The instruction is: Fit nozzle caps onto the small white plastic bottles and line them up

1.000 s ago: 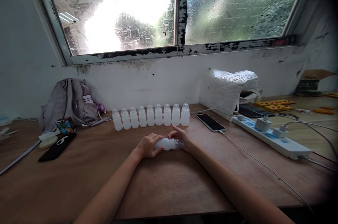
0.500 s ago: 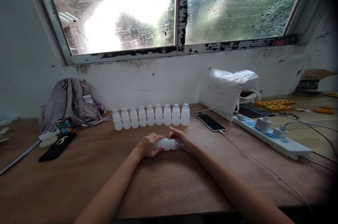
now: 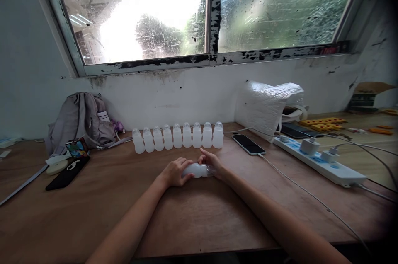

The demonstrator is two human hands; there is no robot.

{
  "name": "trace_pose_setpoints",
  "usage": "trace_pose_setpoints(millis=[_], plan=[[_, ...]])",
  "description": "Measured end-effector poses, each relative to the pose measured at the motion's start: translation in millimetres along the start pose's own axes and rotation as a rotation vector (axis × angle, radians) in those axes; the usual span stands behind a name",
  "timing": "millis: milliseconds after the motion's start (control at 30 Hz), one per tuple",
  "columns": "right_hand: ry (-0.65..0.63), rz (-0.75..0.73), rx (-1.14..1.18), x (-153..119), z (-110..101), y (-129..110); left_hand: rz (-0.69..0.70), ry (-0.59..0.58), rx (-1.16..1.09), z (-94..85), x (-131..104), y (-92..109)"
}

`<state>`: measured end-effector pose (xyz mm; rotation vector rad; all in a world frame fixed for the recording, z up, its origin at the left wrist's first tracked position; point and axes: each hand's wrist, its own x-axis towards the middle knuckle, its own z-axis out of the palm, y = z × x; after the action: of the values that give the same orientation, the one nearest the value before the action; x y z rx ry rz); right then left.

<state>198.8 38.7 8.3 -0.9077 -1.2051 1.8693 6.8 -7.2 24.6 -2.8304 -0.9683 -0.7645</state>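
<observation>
A translucent white bottle (image 3: 196,170) lies on its side on the brown table, its clear cap pointing right. My left hand (image 3: 178,172) is wrapped round the bottle's base end. At the capped end, my right hand (image 3: 214,163) has its fingers closed on the bottle, with the thumb raised; part of the cap is hidden by the hand. Behind both hands, several similar bottles (image 3: 177,136) with clear caps stand upright in a row near the wall.
A phone (image 3: 248,144) with a white cable lies right of the row, beside a power strip (image 3: 320,160). A silvery padded bag (image 3: 264,104) stands behind them. At the left are a grey backpack (image 3: 81,121), a black pouch (image 3: 66,175) and a small box (image 3: 77,148).
</observation>
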Motion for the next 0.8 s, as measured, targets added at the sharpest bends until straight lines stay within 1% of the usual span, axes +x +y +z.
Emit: trace_pose_setpoints(millis=[233,333,400,500,567,667,733,800], plan=[[0.001,-0.013,-0.025,-2.5,2.8,-3.0,0.004,-0.002,-0.004,-0.9,0.5,1.2],[0.029,-0.054,-0.059,-3.3,4.4,-3.9,-0.006,-0.001,-0.004,-1.8,0.9,1.5],[0.102,-0.132,-0.1,-2.9,4.7,-5.1,-0.019,0.006,0.0,-1.9,1.6,1.6],[0.253,-0.242,-0.149,-1.3,4.1,-8.1,-0.037,0.034,0.025,-0.6,3.6,1.0],[0.31,-0.249,-0.16,-0.3,3.9,-9.8,-0.048,0.057,0.06,1.3,4.8,-0.1],[0.343,-0.19,-0.213,0.5,5.0,-9.0,-0.096,0.102,0.103,4.0,5.1,-2.4],[0.387,-0.166,-0.351,0.6,6.4,-6.6,-0.119,0.119,0.092,4.4,3.9,-3.2],[0.458,-0.226,-0.527,0.2,7.6,-3.9,-0.118,0.12,0.037,3.3,2.3,-2.6]])
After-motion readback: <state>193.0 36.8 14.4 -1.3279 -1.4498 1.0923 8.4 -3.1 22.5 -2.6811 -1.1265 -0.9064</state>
